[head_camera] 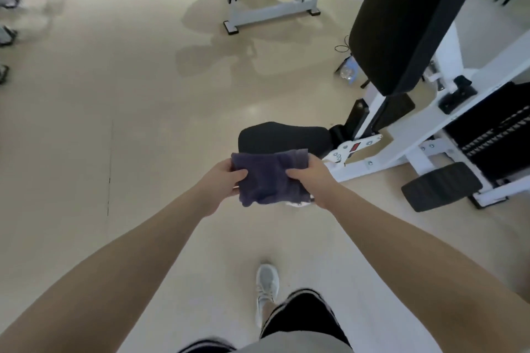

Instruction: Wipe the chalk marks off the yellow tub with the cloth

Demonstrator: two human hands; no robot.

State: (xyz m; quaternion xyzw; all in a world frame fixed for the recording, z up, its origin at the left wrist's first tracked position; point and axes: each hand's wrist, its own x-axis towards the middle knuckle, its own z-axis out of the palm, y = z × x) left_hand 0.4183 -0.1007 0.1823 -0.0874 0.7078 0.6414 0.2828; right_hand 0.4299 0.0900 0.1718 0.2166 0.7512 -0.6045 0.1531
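You hold the cloth stretched between both hands out in front of you, left hand pinching its left edge, right hand gripping its right edge, long side running left-right. No yellow tub in view, so you can't tell which hand is nearer. Only floor and a gym machine to your right; probably find the tub first.

left hand, right hand, both arms outstretched, grips closed
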